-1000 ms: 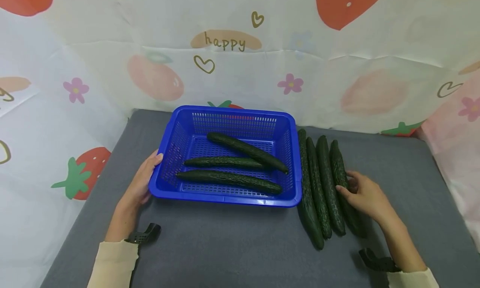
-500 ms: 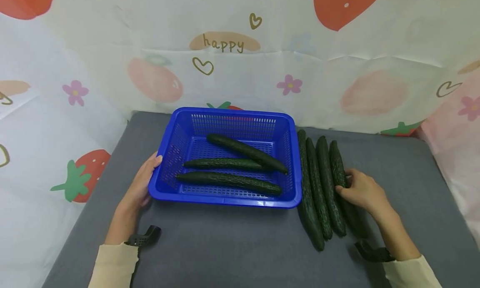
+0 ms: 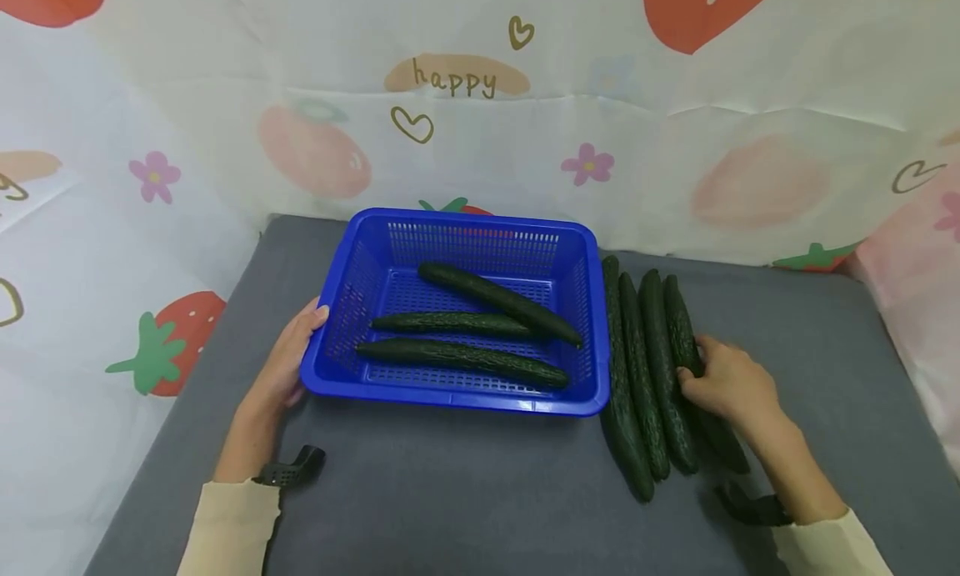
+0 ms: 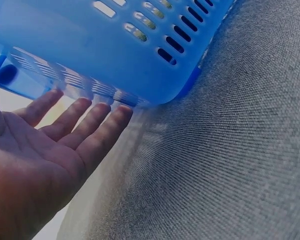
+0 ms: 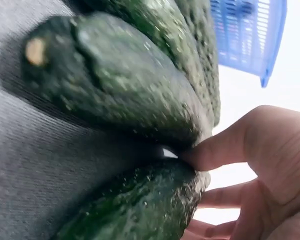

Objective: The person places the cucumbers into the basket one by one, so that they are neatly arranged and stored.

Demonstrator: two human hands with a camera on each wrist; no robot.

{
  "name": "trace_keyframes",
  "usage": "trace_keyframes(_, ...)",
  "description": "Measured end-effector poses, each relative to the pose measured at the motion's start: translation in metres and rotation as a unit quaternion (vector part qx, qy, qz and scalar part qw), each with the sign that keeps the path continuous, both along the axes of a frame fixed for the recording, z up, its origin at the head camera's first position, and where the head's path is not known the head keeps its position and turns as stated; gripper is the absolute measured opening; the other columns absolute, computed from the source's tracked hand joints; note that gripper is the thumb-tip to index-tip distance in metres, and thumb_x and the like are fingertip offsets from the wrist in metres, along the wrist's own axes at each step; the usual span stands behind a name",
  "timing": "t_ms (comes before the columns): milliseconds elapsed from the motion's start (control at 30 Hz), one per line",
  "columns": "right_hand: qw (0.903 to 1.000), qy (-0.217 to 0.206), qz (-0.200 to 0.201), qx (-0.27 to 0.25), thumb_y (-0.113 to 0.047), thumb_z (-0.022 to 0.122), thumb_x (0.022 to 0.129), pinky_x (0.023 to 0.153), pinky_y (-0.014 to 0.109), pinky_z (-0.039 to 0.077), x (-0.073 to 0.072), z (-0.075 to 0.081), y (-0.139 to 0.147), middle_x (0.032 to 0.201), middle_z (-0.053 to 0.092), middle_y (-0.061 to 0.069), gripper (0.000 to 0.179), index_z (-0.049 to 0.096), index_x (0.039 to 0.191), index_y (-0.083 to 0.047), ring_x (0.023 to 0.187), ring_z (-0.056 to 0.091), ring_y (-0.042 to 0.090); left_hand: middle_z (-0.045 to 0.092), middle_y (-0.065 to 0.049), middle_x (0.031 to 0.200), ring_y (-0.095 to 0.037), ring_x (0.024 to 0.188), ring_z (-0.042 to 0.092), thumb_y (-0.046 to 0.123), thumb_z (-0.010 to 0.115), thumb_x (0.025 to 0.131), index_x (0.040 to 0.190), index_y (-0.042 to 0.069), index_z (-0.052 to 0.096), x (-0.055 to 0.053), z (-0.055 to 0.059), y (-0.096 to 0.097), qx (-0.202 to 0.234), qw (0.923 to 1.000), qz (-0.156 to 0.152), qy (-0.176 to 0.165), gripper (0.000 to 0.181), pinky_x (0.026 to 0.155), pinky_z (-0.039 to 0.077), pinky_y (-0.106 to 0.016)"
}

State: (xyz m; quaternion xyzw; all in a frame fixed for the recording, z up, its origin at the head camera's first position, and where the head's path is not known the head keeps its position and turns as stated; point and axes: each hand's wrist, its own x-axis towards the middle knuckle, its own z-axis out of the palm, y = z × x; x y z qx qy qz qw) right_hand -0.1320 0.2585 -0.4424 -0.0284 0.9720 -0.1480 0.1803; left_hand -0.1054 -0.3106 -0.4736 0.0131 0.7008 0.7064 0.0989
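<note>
My left hand (image 3: 288, 355) is at the left end of a blue plastic basket (image 3: 450, 399), its thumb over the rim and its fingers against the outer wall, as the left wrist view also shows. Three dark green cucumbers lie in the basket, the top one (image 3: 498, 299) resting slantwise across the middle one (image 3: 450, 324). To the basket's right, several more cucumbers stand side by side lengthwise on the table. My right hand (image 3: 731, 384) grips the rightmost cucumber (image 3: 681, 322) near its middle, the thumb between it and its neighbour (image 3: 660, 368).
Grey cloth (image 3: 450, 493) covers the table. A printed curtain (image 3: 480, 142) with fruit and flowers hangs directly behind the basket and down both sides. Dark bands circle both wrists, the left band (image 3: 292, 469) over the cloth.
My right thumb has slid in between the two rightmost cucumbers, and the near end of the outermost one has swung a little to the right. The left hand and basket stay put.
</note>
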Motion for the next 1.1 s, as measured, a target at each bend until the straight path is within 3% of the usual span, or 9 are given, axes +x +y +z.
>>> trace_keyframes(133,0.9998,0.012,-0.005,0.015,-0.027,0.061,0.101,0.057,0.046,0.052,0.004,0.002,-0.004,0.126,0.064,0.041,0.07,0.039,0.153,0.015,0.092,0.068,0.051,0.063,0.004,0.135,-0.008,0.117,0.069,0.045,0.035,0.115,0.166,0.003,0.021,-0.001,0.002,0.001,0.014,0.9999,-0.005,-0.001,0.067,0.093,0.061,-0.026)
trace_keyframes(300,0.9998,0.001,-0.018,0.011,-0.029,0.062,0.101,0.053,0.039,0.047,0.003,0.003,-0.005,0.12,0.069,0.037,0.069,0.042,0.151,0.015,0.076,0.068,0.036,0.067,0.005,0.127,-0.009,0.111,0.071,0.043,0.036,0.115,0.164,0.001,0.024,-0.001,0.005,0.001,0.02,0.9998,0.002,0.004,0.065,0.089,0.062,-0.026)
trace_keyframes(467,0.9997,-0.011,-0.022,0.007,-0.032,0.063,0.102,0.054,0.04,0.048,0.003,0.001,-0.001,0.137,0.059,0.042,0.068,0.047,0.148,0.016,0.086,0.07,0.044,0.066,0.007,0.129,-0.008,0.112,0.07,0.044,0.036,0.115,0.165,0.0,0.021,-0.002,0.005,0.001,0.013,0.9999,0.0,0.0,0.068,0.09,0.062,-0.025)
trace_keyframes(600,0.9998,-0.007,-0.019,0.006,-0.032,0.065,0.101,0.058,0.043,0.052,0.005,0.0,0.002,0.139,0.057,0.043,0.067,0.049,0.146,0.016,0.099,0.068,0.053,0.064,0.006,0.131,-0.007,0.114,0.069,0.044,0.035,0.115,0.166,0.0,0.018,-0.002,0.004,0.002,0.008,1.0,-0.003,-0.001,0.069,0.091,0.061,-0.025)
trace_keyframes(700,0.9998,0.004,-0.017,0.003,-0.031,0.065,0.101,0.056,0.041,0.05,0.008,-0.001,0.002,0.135,0.06,0.042,0.066,0.05,0.144,0.017,0.092,0.069,0.049,0.061,0.005,0.134,-0.007,0.117,0.068,0.046,0.035,0.115,0.167,0.002,0.018,-0.002,0.004,0.002,0.002,1.0,0.0,-0.003,0.07,0.093,0.06,-0.024)
trace_keyframes(767,0.9997,0.018,-0.015,0.0,-0.03,0.065,0.101,0.052,0.038,0.046,0.01,-0.001,0.002,0.131,0.062,0.042,0.065,0.051,0.143,0.017,0.081,0.069,0.043,0.06,0.004,0.136,-0.007,0.118,0.067,0.048,0.035,0.115,0.167,0.003,0.019,-0.002,0.003,0.003,-0.002,1.0,0.002,-0.005,0.071,0.094,0.06,-0.024)
trace_keyframes(900,0.999,0.042,-0.014,-0.008,-0.028,0.067,0.101,0.047,0.035,0.038,0.016,-0.002,0.001,0.098,0.072,0.032,0.062,0.054,0.141,0.017,0.059,0.06,0.028,0.059,0.004,0.136,-0.008,0.119,0.067,0.048,0.035,0.115,0.167,0.004,0.02,-0.002,0.003,0.003,-0.005,1.0,0.0,-0.005,0.07,0.094,0.06,-0.024)
trace_keyframes(1000,0.9985,0.047,-0.018,-0.021,-0.029,0.066,0.104,0.046,0.033,0.034,0.019,-0.004,0.001,0.074,0.069,0.021,0.061,0.053,0.143,0.016,0.05,0.05,0.019,0.062,0.005,0.133,-0.008,0.117,0.068,0.047,0.035,0.115,0.166,0.003,0.021,-0.002,0.003,0.003,0.002,1.0,0.002,-0.005,0.069,0.093,0.06,-0.025)
trace_keyframes(1100,0.9979,0.052,-0.02,-0.032,-0.029,0.063,0.106,0.047,0.033,0.037,0.022,-0.005,0.004,0.078,0.07,0.022,0.059,0.052,0.144,0.015,0.053,0.053,0.018,0.063,0.005,0.132,-0.008,0.115,0.068,0.046,0.036,0.115,0.166,0.002,0.021,-0.001,0.002,0.002,0.012,0.9999,0.003,-0.004,0.069,0.092,0.061,-0.025)
